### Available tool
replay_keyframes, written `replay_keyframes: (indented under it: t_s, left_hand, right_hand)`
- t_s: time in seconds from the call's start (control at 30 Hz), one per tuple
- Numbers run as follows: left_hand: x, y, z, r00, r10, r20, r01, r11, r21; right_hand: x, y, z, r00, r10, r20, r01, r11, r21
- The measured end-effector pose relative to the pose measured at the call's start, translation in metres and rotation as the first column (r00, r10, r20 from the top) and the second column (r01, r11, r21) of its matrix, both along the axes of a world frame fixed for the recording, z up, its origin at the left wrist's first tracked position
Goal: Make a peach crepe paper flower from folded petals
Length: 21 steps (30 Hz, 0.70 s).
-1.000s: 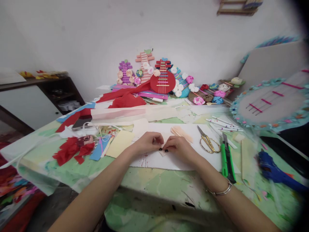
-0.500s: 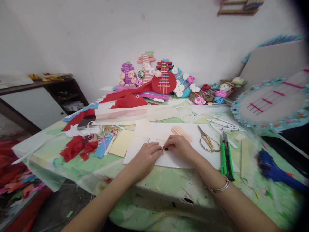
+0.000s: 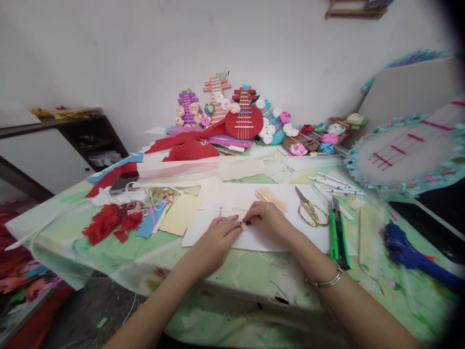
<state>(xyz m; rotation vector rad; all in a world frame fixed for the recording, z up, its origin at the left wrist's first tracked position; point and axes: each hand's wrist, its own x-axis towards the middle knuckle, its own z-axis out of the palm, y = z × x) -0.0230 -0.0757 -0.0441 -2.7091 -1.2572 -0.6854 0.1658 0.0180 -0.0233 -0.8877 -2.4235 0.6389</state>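
Note:
A white board [image 3: 198, 235] lies on the table under both my hands. My left hand [image 3: 219, 241] rests on it, fingers stretched out and flat, tips near the right hand's fingertips. My right hand [image 3: 268, 220] is closed in a pinch just beside them; a small pale piece seems to be at its fingertips, too small to name. Faint lines and small red marks [image 3: 220, 211] show on the board ahead of the left hand. Peach paper strips [image 3: 271, 198] lie beyond my right hand, with gold-handled scissors [image 3: 310, 208] to their right.
To the right lie a green utility knife [image 3: 337, 237], a blue glue gun [image 3: 403, 249] and white sticks [image 3: 336, 184]. A red doll-like figure [image 3: 112, 220] and yellow paper [image 3: 179, 214] are at left. Decorated lute-shaped crafts [image 3: 244, 121] stand along the wall; a round fan-like one [image 3: 403, 155] stands at right.
The view has shifted slightly, moving the scene a little left and up. Both hands keep nearly the same place on the board, fingertips close together.

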Motion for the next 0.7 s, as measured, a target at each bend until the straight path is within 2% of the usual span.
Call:
replay_keyframes:
  t_s: [0.13, 0.27, 0.4, 0.57, 0.7]
  left_hand:
    - [0.0026, -0.0010, 0.0032, 0.999, 0.046, 0.024, -0.044, 0.997, -0.062]
    - [0.0046, -0.0008, 0.0067, 0.998, 0.057, -0.022, -0.058, 0.997, -0.049]
    - [0.0055, -0.0008, 0.0074, 0.995, 0.077, -0.064, -0.078, 0.997, -0.020]
    - [0.0043, -0.0014, 0.0048, 0.997, 0.073, -0.036, -0.075, 0.996, -0.040]
    - [0.0030, -0.0016, 0.0030, 0.998, 0.065, -0.025, -0.066, 0.996, -0.057]
  right_hand:
    - [0.0002, -0.0001, -0.0001, 1.000, 0.007, -0.012, -0.007, 1.000, 0.000]
    - [0.0011, 0.0010, 0.0000, 1.000, 0.016, -0.020, -0.016, 1.000, -0.004]
    - [0.0041, 0.0022, 0.0018, 0.999, -0.001, -0.041, -0.002, 0.998, -0.063]
    - [0.0075, 0.0024, 0.0035, 0.995, -0.032, -0.093, 0.014, 0.983, -0.186]
    - [0.0080, 0.0022, 0.0037, 0.996, -0.021, -0.092, 0.005, 0.984, -0.179]
